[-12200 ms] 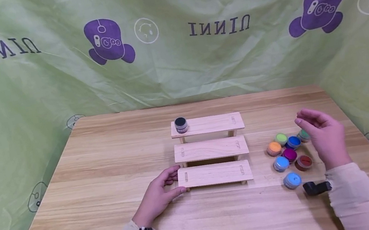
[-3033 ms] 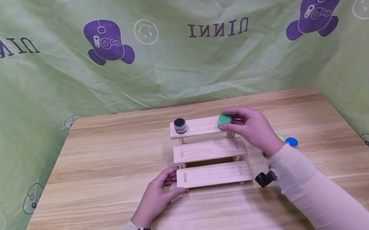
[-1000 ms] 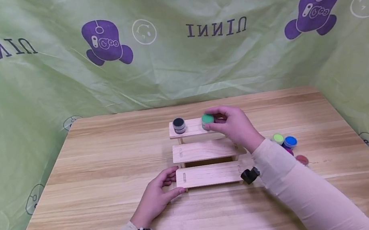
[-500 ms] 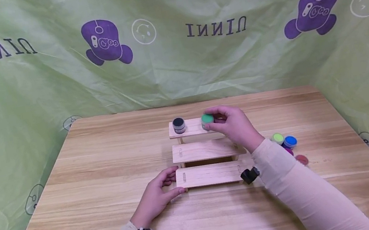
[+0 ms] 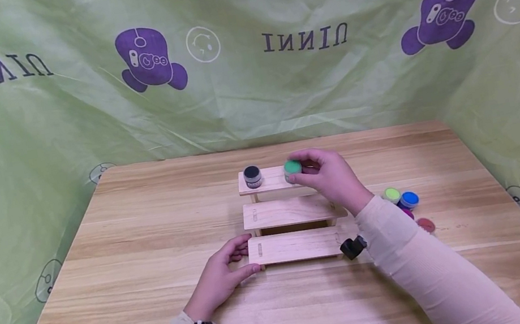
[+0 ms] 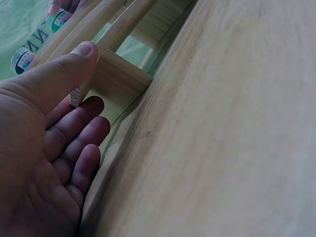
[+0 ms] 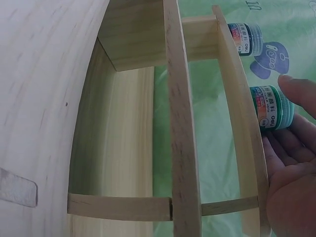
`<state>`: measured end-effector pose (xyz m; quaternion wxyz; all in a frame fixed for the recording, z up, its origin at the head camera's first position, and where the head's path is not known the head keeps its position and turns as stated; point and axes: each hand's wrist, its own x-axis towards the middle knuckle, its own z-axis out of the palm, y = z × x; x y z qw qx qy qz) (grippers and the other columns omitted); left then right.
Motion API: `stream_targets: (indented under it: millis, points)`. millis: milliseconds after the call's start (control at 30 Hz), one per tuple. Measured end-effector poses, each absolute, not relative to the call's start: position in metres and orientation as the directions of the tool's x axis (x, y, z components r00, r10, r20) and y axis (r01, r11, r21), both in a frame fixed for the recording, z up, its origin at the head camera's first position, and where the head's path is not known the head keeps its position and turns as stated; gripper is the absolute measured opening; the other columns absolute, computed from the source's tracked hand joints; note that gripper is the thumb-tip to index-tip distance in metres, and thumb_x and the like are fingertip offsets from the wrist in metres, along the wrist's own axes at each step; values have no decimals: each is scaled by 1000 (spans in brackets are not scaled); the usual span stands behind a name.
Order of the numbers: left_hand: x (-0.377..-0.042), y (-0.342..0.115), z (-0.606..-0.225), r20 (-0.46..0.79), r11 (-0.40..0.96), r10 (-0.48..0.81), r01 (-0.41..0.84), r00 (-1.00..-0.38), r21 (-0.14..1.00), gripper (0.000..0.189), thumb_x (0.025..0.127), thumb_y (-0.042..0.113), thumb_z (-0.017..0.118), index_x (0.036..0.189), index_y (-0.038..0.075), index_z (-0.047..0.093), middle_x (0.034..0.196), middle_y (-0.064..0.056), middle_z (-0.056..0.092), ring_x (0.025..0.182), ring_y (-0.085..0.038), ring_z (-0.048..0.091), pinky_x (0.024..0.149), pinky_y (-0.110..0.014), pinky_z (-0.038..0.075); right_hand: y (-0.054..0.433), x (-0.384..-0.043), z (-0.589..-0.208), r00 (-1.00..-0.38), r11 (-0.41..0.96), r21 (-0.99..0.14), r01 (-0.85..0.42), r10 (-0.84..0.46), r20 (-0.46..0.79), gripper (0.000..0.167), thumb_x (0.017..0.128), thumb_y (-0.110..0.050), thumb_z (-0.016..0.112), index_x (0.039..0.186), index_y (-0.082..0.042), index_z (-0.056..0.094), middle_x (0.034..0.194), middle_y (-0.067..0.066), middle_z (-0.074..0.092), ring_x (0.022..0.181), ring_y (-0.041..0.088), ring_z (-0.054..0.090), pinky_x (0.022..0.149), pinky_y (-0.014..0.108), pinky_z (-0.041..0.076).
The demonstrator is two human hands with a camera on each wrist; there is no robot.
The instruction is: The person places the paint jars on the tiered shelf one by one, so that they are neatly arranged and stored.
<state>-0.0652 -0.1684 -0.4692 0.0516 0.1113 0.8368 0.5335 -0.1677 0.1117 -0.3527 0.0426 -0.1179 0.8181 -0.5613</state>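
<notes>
A pale three-tier wooden stand (image 5: 300, 245) stands on the table, its steps rising toward the back. My right hand (image 5: 333, 175) pinches a green-lidded paint jar (image 5: 293, 169) between thumb and fingers, near the middle of the top step. In the right wrist view, this paint jar (image 7: 269, 106) sits upright against the board, its label showing. Farther left on that step is a black-lidded paint jar (image 5: 253, 177). At the left end of the lowest step, my left hand (image 5: 220, 277) holds the board, thumb at the front corner and fingers behind.
Right of the stand, partly behind my right sleeve, are a light green jar (image 5: 392, 195), a blue jar (image 5: 409, 199), a magenta jar (image 5: 407, 213) and a brownish-red jar (image 5: 426, 225). A green printed cloth (image 5: 249, 95) hangs behind the table (image 5: 125, 253).
My right hand went from the loose jars to the top step with the green jar, then slid it left from the right end. Over the last second nothing moves; my left hand stays put.
</notes>
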Motion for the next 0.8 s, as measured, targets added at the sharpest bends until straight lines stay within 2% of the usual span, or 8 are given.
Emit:
stream_targets:
  millis: [233, 500, 800]
  points:
    - [-65, -168, -469, 31, 409, 238, 129, -971, 903, 64, 80, 22, 86, 137, 11, 60, 116, -1, 69, 110, -19, 63, 98, -34, 51, 115, -165, -353, -968, 300, -943, -142, -240, 69, 50, 86, -15, 82, 132, -7, 63, 127, 8, 66, 117, 21, 64, 93, 26, 55]
    - [-65, -168, -467, 34, 406, 240, 132, -970, 904, 65, 80, 21, 86, 137, 9, 59, 116, -1, 69, 110, -19, 62, 98, -34, 50, 122, -160, -354, -971, 318, -934, -162, -221, 94, 49, 87, -18, 81, 132, -9, 63, 130, 7, 65, 119, 20, 63, 94, 23, 53]
    - [-64, -167, -467, 32, 403, 239, 130, -970, 906, 65, 80, 21, 86, 137, 9, 59, 116, -2, 69, 110, -20, 62, 98, -34, 51, 133, -153, -357, -971, 276, -943, -186, -201, 133, 45, 88, -9, 79, 129, -2, 64, 131, 14, 63, 122, 26, 61, 92, 20, 53]
